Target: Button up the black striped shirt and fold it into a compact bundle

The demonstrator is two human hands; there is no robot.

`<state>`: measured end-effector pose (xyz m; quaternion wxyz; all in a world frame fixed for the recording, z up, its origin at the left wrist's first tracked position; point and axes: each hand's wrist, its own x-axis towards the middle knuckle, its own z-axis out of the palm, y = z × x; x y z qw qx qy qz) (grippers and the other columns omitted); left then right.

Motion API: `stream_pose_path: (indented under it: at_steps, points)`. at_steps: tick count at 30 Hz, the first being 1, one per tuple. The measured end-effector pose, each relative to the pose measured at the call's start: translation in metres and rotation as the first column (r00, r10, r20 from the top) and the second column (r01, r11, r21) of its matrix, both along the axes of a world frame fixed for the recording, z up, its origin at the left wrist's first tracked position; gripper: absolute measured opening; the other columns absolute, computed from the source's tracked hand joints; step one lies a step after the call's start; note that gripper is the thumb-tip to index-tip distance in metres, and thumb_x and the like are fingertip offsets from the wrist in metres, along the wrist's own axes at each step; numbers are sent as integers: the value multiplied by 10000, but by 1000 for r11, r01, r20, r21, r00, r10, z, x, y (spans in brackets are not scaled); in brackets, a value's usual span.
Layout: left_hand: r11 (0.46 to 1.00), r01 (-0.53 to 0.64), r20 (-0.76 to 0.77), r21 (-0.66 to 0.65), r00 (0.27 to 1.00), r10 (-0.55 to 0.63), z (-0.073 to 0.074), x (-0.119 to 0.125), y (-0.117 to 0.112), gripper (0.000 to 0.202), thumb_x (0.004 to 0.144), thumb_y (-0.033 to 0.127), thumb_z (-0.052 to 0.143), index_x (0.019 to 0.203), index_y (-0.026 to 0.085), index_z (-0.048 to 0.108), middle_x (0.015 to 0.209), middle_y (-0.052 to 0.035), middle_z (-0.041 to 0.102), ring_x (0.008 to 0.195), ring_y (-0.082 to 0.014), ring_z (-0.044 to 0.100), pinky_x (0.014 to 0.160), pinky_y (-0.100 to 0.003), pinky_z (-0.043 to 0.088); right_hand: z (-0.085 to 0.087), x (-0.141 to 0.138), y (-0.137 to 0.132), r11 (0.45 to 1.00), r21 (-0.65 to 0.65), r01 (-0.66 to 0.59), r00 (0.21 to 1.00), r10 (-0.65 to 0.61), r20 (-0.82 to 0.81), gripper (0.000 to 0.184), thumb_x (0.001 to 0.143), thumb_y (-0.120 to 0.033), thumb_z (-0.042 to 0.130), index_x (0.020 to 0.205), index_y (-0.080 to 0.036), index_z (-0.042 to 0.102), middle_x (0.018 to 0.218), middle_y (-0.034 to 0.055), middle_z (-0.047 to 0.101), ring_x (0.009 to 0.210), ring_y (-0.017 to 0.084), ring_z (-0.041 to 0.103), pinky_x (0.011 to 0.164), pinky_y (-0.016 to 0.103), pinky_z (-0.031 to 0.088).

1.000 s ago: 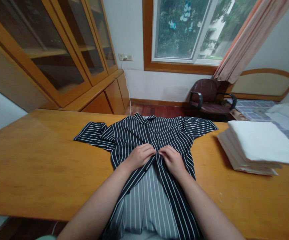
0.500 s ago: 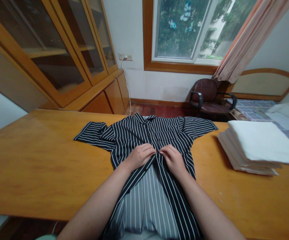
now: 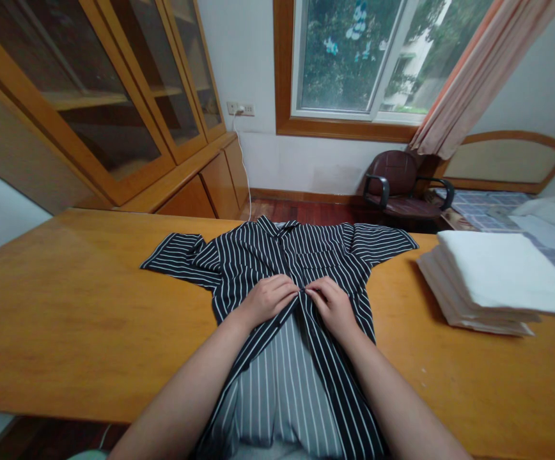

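White-striped black collared shirt [image 3: 325, 255] lies spread on yellow-brown wooden desk [image 3: 90, 319], collar at far edge, sleeves out to both sides. Left hand [image 3: 270, 299] and right hand [image 3: 330, 303] meet mid-front, fingertips nearly touching. Fingers of each pinch the shirt's front edges at the opening; exact grip under fingertips too small to tell. Below the hands the front parts, grey striped inside showing. Stack of folded white sheets [image 3: 508, 268] on desk, right of shirt, apart from it.
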<state>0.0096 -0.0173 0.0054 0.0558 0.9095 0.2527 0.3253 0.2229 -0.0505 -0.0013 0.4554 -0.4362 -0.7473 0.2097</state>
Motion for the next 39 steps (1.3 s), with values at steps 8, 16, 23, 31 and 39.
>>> stream_pose_path:
  at_steps: [8,16,23,31,39]
  points:
    - [1000,-7,7,29,1000,7,1,-1,0,157,988,194,493,1042,153,634,936,-67,656,866,-167,626,776,-305,538,1,1,-1,1000,-4,13,1000,-13,-25,113,957,-256,573,953,-230,683,914,43,683,876,190,648,819,325,525]
    - [1000,-5,11,23,1000,5,2,0,0,177,999,212,470,1027,150,633,923,-60,646,856,-175,623,766,-301,537,3,-1,0,999,-29,-32,999,33,29,175,964,-293,563,1028,-242,718,905,44,682,856,195,660,803,321,528]
    - [1000,-1,4,17,1000,1,0,-1,1,190,1007,227,464,1026,164,643,914,-60,651,852,-162,619,778,-294,530,2,0,0,997,-61,-52,998,54,41,157,959,-275,574,1013,-245,717,894,37,681,851,185,655,800,314,522]
    - [1000,6,0,24,1000,-6,1,0,1,184,1004,220,471,1015,162,645,908,-60,648,853,-159,620,770,-283,526,0,-1,1,997,-62,-36,999,37,12,107,928,-281,615,976,-229,694,860,35,648,781,178,625,705,294,516]
    - [999,-2,4,36,1000,1,1,0,1,168,1000,208,478,1036,158,634,932,-62,650,860,-162,617,770,-291,531,-1,-2,1,997,-67,-24,1000,23,-13,95,920,-306,617,919,-221,658,836,30,616,735,167,589,640,274,493]
